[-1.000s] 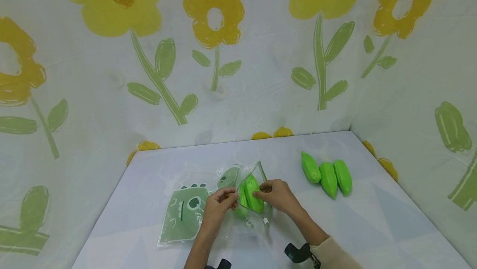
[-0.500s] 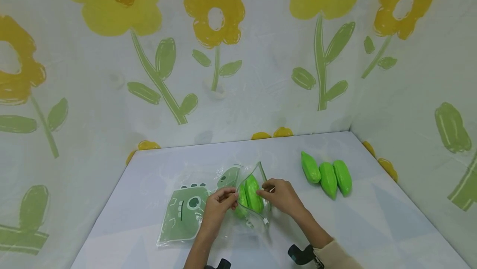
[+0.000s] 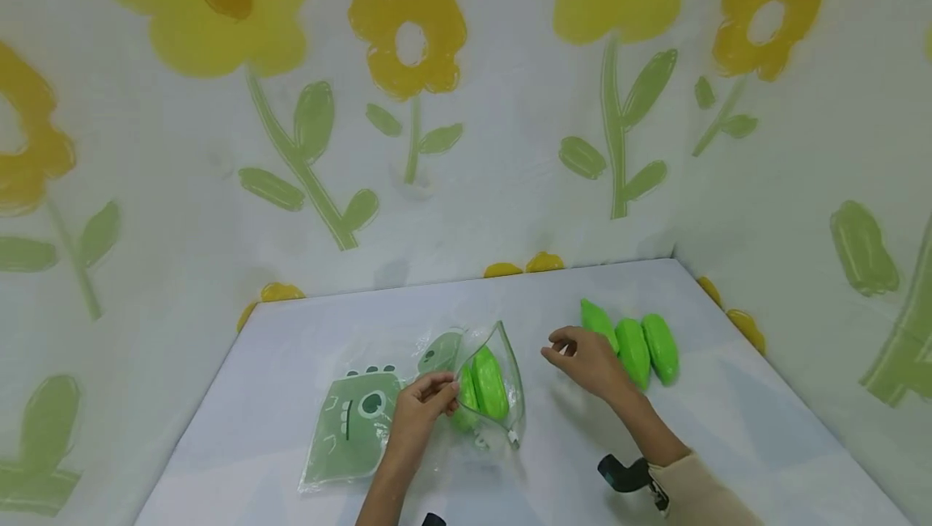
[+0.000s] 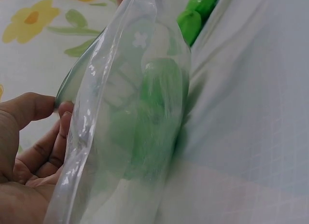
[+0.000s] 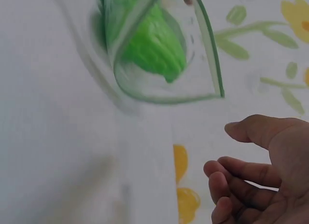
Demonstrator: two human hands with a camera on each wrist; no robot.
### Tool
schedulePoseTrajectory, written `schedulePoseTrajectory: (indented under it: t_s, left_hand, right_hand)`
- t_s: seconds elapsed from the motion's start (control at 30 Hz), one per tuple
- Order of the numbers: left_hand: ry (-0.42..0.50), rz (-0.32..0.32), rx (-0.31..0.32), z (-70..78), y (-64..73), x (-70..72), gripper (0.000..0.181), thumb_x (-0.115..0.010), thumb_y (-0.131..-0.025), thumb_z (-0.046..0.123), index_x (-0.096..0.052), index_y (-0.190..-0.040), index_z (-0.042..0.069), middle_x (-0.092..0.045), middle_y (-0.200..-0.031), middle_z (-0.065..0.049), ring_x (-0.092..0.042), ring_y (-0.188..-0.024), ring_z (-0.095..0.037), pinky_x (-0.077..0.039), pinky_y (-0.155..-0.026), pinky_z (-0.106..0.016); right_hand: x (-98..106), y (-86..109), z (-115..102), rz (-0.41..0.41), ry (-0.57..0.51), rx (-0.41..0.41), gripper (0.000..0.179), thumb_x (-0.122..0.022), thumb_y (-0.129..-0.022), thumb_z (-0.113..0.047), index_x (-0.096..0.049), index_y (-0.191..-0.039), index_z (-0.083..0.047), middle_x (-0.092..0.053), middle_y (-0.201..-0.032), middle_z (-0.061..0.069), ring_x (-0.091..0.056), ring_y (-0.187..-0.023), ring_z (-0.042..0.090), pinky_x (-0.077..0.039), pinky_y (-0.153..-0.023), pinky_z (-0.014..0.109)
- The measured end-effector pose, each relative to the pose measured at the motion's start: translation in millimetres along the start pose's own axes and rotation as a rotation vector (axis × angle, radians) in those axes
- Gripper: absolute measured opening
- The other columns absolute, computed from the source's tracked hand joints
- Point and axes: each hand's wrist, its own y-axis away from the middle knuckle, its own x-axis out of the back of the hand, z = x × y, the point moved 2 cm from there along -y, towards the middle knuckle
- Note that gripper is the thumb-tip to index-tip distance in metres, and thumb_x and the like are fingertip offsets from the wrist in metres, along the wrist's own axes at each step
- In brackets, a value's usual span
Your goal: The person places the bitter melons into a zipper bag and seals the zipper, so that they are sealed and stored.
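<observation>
A clear zip bag [image 3: 518,380] with a green-edged mouth and a white slider stands open near the table's middle. My left hand [image 3: 422,409] pinches its near-left rim between thumb and fingers; the left wrist view shows that grip on the bag wall [image 4: 89,118]. Inside lie bright green, ridged, gourd-shaped pieces [image 3: 490,384], at least two. My right hand [image 3: 586,360] hovers to the right of the bag, apart from it, fingers loosely bent with nothing between them. In the right wrist view its thumb and fingers [image 5: 246,180] are spread. Several finger parts are hidden.
Three more green gourd-shaped pieces [image 3: 633,352] lie at the back right, one partly behind my right hand. A flat clear bag with a green monster print [image 3: 349,437] lies left of the held bag. A flower-printed cloth [image 3: 502,186] rises behind the pale table [image 3: 655,469].
My right hand has left the bag mouth and moved right toward the loose green pieces. My left hand keeps its pinch on the rim. The head view has shifted slightly.
</observation>
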Motion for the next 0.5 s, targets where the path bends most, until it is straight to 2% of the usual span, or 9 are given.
schedulePoseTrajectory:
  t_s: [0.23,0.5]
  left_hand:
    - [-0.005,0.000,0.005,-1.0,0.9,2.7,0.035,-0.075,-0.092,0.018,-0.066,-0.117,-0.005,-0.067,-0.099,-0.013,-0.063,-0.078,-0.016,-0.056,-0.070,-0.025]
    - [-0.012,0.007,0.016,-1.8,-1.3,2.1,0.034,-0.074,-0.092,0.017,-0.066,-0.116,-0.005,-0.068,-0.098,-0.012,-0.064,-0.078,-0.016,-0.056,-0.070,-0.024]
  right_hand:
    - [23.3,-12.2,18.3,0.067,0.103,0.054,0.025,-0.076,-0.089,-0.017,-0.072,-0.103,0.003,-0.071,-0.088,0.006,-0.062,-0.080,0.021,-0.051,-0.065,0.034]
    - [41.5,-23.4,42.4,0.086,0.260,0.028,0.037,-0.076,-0.089,-0.021,-0.068,-0.110,0.008,-0.068,-0.097,0.016,-0.061,-0.090,0.032,-0.052,-0.074,0.046]
